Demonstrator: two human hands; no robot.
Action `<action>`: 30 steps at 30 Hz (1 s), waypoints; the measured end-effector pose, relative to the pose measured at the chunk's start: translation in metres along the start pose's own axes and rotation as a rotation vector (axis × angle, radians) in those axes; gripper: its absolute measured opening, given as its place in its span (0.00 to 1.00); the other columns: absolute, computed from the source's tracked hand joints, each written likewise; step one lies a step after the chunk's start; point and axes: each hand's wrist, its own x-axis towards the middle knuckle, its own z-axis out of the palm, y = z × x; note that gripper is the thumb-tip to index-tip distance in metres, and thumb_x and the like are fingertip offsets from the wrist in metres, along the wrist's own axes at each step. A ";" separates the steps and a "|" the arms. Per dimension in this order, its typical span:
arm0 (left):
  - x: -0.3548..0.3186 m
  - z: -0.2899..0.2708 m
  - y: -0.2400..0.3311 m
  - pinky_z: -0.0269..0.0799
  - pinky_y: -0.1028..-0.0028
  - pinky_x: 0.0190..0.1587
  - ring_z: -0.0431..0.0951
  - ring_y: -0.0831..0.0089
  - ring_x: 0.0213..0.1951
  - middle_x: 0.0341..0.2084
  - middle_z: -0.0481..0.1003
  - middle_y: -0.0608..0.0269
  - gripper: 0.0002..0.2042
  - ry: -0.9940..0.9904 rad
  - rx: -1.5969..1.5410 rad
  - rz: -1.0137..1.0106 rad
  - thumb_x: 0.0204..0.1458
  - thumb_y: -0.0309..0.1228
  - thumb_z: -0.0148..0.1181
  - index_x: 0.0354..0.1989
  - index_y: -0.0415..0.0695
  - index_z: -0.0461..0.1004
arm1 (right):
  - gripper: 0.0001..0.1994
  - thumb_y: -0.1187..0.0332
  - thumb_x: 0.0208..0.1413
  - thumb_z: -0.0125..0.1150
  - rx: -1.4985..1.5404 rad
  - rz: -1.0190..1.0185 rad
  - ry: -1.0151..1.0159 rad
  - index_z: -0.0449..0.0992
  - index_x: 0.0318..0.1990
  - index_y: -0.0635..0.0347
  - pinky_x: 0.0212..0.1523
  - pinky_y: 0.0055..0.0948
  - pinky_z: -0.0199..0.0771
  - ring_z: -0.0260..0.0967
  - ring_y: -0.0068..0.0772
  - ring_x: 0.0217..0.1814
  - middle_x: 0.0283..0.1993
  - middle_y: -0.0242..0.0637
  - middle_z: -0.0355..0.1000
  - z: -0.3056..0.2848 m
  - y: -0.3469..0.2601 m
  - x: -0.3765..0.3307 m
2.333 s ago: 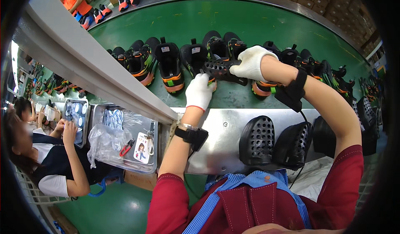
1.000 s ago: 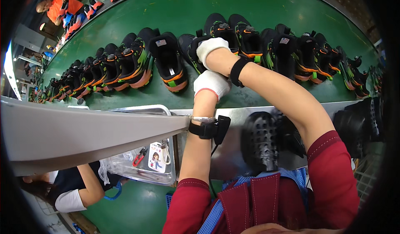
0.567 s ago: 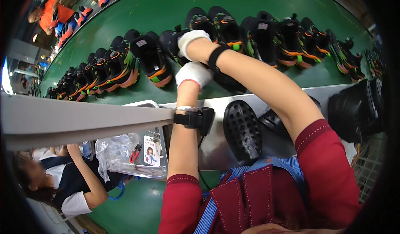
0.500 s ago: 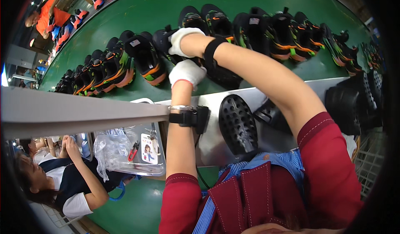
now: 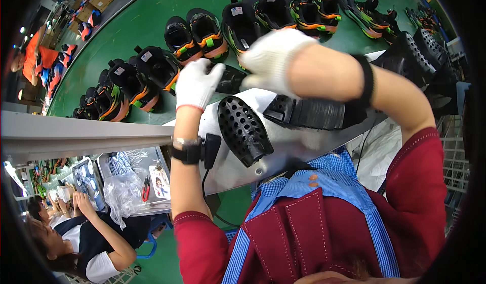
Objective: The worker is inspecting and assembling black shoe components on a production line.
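My left hand [image 5: 198, 85], in a white knit glove, has its thumb apart from its fingers, beside the left end of a small glossy black piece [image 5: 231, 80] that looks like a shoe tree. The gloved right hand [image 5: 276, 61], smeared by motion, is closed at that piece's other end; its fingertips are partly hidden. Below, a black perforated plastic shoe tree [image 5: 244, 128] lies on the metal table [image 5: 223, 170]. To its right rests another black ribbed form [image 5: 316, 113]. Black sneakers [image 5: 205, 33] with orange and green soles stand just beyond my hands.
More sneakers [image 5: 126, 84] line the green table [image 5: 136, 28] on both sides. Black perforated forms [image 5: 405, 56] are piled at right. A grey beam [image 5: 86, 134] crosses the left, above a tray [image 5: 136, 205] with plastic bags and red-handled snips [image 5: 146, 189]. A co-worker [image 5: 86, 238] sits at lower left.
Both hands have come back from the shoes, the left shifting left and the right swinging rightward, uncrossing. A small black piece now shows between them. My view has also shifted.
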 end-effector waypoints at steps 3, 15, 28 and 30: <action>0.018 0.017 -0.004 0.72 0.64 0.49 0.79 0.54 0.45 0.40 0.78 0.42 0.36 -0.300 0.206 -0.093 0.45 0.61 0.58 0.45 0.35 0.77 | 0.17 0.55 0.55 0.58 0.018 0.144 0.211 0.76 0.38 0.63 0.40 0.44 0.74 0.74 0.51 0.39 0.34 0.48 0.75 0.037 0.026 -0.061; 0.022 0.039 -0.006 0.76 0.64 0.47 0.81 0.55 0.40 0.41 0.77 0.36 0.28 -0.420 0.423 0.028 0.46 0.33 0.53 0.59 0.39 0.68 | 0.27 0.53 0.53 0.58 0.740 0.724 0.368 0.70 0.56 0.60 0.55 0.37 0.68 0.70 0.51 0.55 0.49 0.52 0.74 0.169 0.079 -0.147; -0.012 -0.029 0.083 0.82 0.68 0.41 0.83 0.61 0.35 0.43 0.76 0.45 0.28 -0.324 -0.515 -0.290 0.51 0.20 0.38 0.65 0.34 0.57 | 0.23 0.56 0.56 0.57 1.183 0.740 0.565 0.73 0.53 0.63 0.51 0.31 0.70 0.75 0.42 0.48 0.45 0.51 0.76 0.212 0.108 -0.161; -0.013 -0.019 0.096 0.82 0.66 0.43 0.82 0.59 0.38 0.45 0.75 0.44 0.26 -0.308 -0.609 -0.379 0.54 0.22 0.36 0.65 0.35 0.57 | 0.23 0.54 0.56 0.57 1.087 0.729 0.505 0.74 0.52 0.63 0.51 0.32 0.70 0.75 0.45 0.48 0.44 0.52 0.76 0.198 0.103 -0.159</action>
